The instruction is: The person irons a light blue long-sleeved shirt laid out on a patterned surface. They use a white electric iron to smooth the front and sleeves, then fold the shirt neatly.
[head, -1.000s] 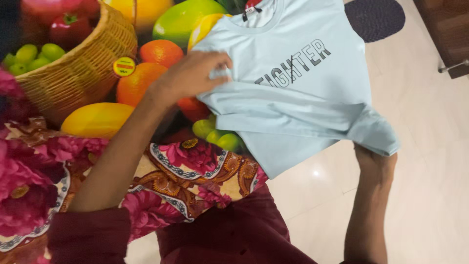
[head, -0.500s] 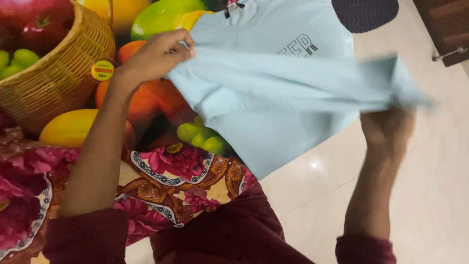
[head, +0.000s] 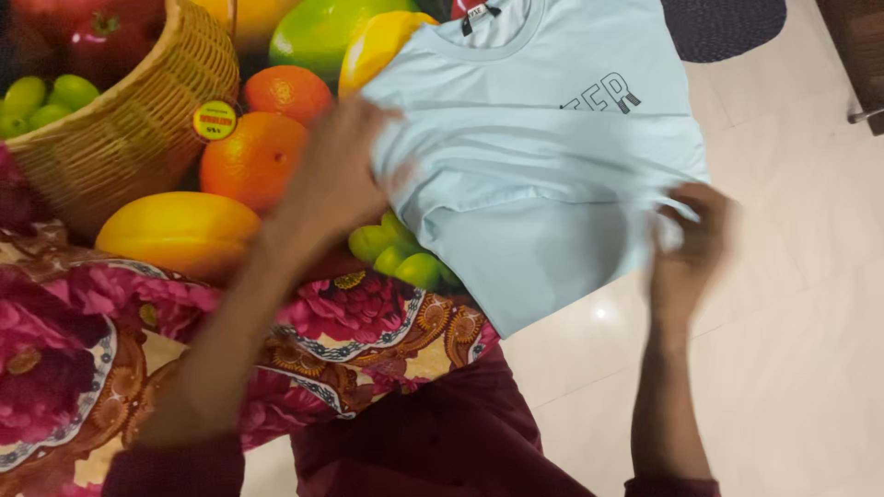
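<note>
Pale blue T-shirt, folded across, lying on a fruit-print cloth beside a floral cloth. Left hand on its left edge; right hand, blurred, at its right edge. Glossy tiled floor beneath.

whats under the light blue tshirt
The light blue t-shirt lies on a fruit-print cloth, its lower edge hanging over the floral cloth and pale floor. Printed green fruit peeks out; the rest beneath is covered.
</note>
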